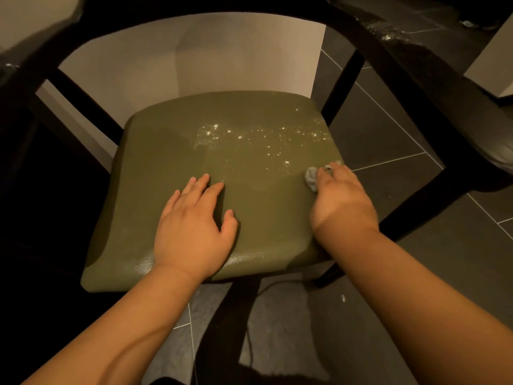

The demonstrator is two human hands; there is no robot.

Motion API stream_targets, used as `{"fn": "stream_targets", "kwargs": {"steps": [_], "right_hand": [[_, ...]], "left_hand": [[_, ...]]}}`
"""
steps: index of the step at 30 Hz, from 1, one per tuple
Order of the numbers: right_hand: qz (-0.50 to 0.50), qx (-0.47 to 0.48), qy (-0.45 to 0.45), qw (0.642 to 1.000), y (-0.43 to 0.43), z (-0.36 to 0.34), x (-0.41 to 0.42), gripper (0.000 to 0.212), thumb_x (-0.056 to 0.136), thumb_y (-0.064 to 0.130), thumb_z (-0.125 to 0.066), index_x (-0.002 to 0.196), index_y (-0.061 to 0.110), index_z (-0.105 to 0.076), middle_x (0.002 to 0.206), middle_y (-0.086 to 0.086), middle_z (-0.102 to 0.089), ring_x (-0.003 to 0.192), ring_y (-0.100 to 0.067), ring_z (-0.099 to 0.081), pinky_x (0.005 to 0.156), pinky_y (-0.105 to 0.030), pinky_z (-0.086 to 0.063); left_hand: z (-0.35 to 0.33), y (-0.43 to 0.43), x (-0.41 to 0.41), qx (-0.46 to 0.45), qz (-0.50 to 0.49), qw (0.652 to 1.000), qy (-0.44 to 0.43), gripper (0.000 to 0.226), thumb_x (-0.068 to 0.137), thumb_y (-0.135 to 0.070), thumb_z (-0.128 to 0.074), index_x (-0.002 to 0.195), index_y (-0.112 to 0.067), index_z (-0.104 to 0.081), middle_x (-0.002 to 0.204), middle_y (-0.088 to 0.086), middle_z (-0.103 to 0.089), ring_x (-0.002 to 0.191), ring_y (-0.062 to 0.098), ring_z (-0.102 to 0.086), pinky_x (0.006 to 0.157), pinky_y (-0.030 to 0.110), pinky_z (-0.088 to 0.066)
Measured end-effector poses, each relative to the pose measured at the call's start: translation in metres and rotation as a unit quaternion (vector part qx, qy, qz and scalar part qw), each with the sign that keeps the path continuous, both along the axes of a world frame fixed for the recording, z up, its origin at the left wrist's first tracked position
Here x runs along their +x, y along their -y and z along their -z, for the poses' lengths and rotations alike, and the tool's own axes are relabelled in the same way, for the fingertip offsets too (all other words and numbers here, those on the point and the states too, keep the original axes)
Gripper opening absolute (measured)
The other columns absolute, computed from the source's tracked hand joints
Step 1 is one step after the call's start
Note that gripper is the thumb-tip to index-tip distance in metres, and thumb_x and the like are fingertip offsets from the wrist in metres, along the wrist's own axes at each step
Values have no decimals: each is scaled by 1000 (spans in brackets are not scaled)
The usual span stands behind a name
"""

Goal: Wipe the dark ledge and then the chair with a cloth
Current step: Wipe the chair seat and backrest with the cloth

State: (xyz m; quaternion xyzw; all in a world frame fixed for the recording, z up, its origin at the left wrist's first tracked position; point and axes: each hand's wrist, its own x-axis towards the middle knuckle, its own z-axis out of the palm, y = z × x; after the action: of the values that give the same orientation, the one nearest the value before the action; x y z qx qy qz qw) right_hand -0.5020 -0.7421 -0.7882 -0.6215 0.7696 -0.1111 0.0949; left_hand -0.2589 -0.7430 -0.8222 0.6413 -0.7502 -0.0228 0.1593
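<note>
A chair with an olive-green padded seat (172, 151) and a dark curved frame (347, 31) fills the head view. Shiny wet droplets (258, 137) speckle the seat's far right part. My left hand (194, 223) lies flat on the seat near its front, fingers straight and spread. At the seat's right edge my right hand (341, 195) grips a small crumpled grey cloth (311, 177), pressing it onto the seat. Most of the cloth is hidden under the fingers.
Dark grey floor tiles (388, 140) spread to the right and under the chair. A second dark chair or armrest (494, 151) stands at the far right. Beyond the backrest is a pale wall (249, 51). A thin cable (255, 307) lies on the floor below the seat.
</note>
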Motion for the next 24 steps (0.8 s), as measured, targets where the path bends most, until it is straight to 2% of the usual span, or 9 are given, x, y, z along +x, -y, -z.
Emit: {"fn": "stream_targets", "kwargs": {"steps": [3,5,9,11,13,16,19,21,24], "right_hand": [[-167,-22,38,985,-3,6,34,64,89,3,-50,152,8,-44,164,-16,-31,154,-33,-23,122,-26,-7],[-244,-10,36,969,-3,16,40,62,83,3,-51,145,4,-54,156,-19,-44,149,-40,-34,120,-32,-10],[-147,-17,0,989,-2,4,7,53,101,21,-36,153,15,-46,164,-9,-33,154,-26,-23,123,-25,-10],[-86,15,-43,995,-8,-1,-9,50,108,27,-35,158,18,-36,167,-5,-24,155,-23,-16,124,-31,-14],[-31,64,-107,992,-15,-6,-12,53,109,21,-35,161,14,-25,166,-11,-21,154,-29,-17,123,-39,-22],[5,106,-110,988,-22,-15,2,61,106,9,-35,162,6,-11,164,-24,-11,152,-41,-15,119,-48,-32],[-46,107,-106,987,-42,-16,25,65,103,5,-33,162,5,-4,166,-23,-4,155,-42,-5,123,-45,-25],[-105,96,-102,984,-59,-8,34,66,100,3,-35,161,1,-11,166,-25,-8,154,-44,-11,123,-45,-23],[-130,39,-119,984,-65,4,18,68,78,1,-48,146,-6,-48,151,-32,-43,139,-50,-44,115,-52,-39]], "left_hand": [[0,0,2,0,1,1000,-3,65,92,-53,-41,148,-25,-57,162,3,-46,153,21,-37,128,44,-25],[-1,1,2,0,3,1000,-5,65,92,-53,-41,148,-25,-56,162,2,-46,154,20,-36,128,44,-25],[0,2,3,1,0,1000,-9,64,93,-54,-40,149,-27,-55,163,1,-45,154,19,-35,128,43,-24],[0,2,3,1,1,1000,-9,64,93,-54,-40,148,-27,-56,163,2,-45,154,20,-35,128,43,-24],[0,1,2,2,0,1000,-8,63,93,-53,-41,148,-26,-56,163,2,-45,154,20,-35,128,43,-24],[-1,0,1,5,-3,1000,-6,63,93,-52,-42,149,-26,-56,163,2,-45,154,20,-35,129,43,-22],[-2,1,1,6,-1,1000,-4,64,92,-52,-41,148,-26,-56,163,2,-45,154,20,-35,129,42,-22],[-3,1,1,4,0,1000,-2,63,92,-52,-42,148,-26,-56,163,2,-45,154,21,-35,128,43,-22],[0,1,0,-3,0,1000,5,63,92,-51,-43,147,-25,-55,162,3,-46,153,22,-37,128,44,-24]]}}
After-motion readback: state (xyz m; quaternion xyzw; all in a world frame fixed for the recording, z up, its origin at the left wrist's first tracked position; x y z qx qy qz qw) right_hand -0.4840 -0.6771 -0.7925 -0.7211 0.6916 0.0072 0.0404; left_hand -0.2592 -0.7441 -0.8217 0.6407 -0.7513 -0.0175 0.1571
